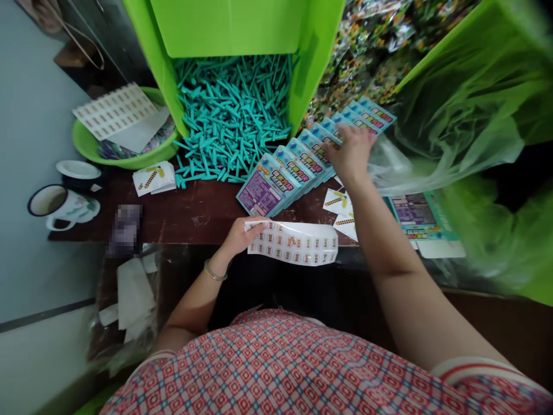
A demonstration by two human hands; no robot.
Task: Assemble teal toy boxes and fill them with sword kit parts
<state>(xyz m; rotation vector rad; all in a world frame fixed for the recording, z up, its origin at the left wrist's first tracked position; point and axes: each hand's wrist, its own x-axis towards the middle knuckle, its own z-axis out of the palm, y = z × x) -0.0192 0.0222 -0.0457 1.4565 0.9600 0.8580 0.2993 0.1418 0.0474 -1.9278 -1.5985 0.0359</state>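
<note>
My left hand (pixel 244 235) is closed on the left end of a sheet of round stickers (pixel 294 245), held near the table's front edge. Small printed marks run in rows across the white sheet. Over on the right, my right hand (pixel 353 151) rests on an overlapping row of blue and purple printed packets (pixel 276 181), its thumb and fingers apart. Whether a sticker is under its fingertips I cannot tell. Several white cards with a pickaxe picture (pixel 337 202) lie beside my right forearm, partly hidden by it.
Turquoise plastic sticks (pixel 233 115) fill a green bin (pixel 228 29) behind. Clear bags of colourful pieces (pixel 367 52) lie at back right, near a plastic bag (pixel 453 144). On the left are a green basin (pixel 86 151), a card stack (pixel 154 177) and an enamel mug (pixel 69 204).
</note>
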